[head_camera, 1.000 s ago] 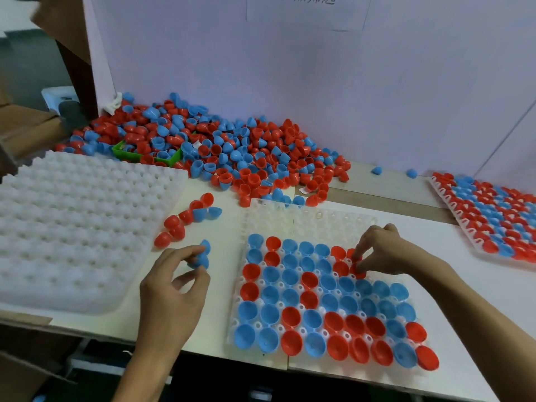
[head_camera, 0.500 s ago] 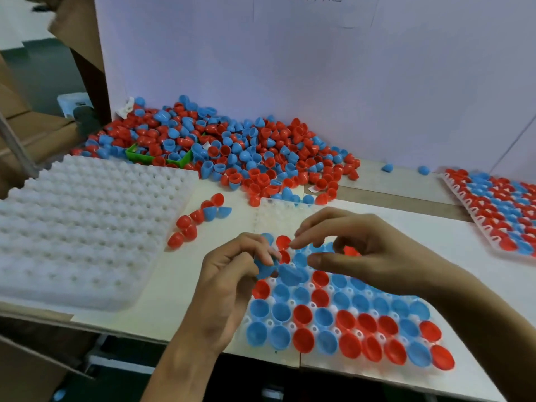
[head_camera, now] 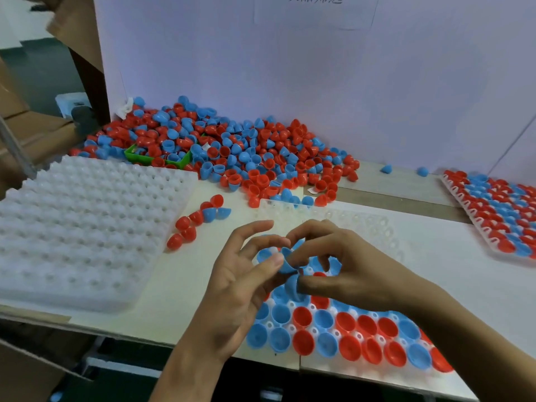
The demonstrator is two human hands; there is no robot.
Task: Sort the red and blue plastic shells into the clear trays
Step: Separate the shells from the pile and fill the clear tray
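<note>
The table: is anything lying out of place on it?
Yes. Two blue shells lie alone by the back wall, apart from the big pile. A short row of loose shells, mostly red, sits on the bare table between the white tray and the clear tray.

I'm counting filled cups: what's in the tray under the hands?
The tray holds red and blue shells in its near rows; the far rows look bare. Both hands, left and right, cover the middle cups.

We see blue shells (head_camera: 287, 264) pinched above the half-filled clear tray (head_camera: 374, 224), red and blue shells (head_camera: 232, 149) heaped behind it.
</note>
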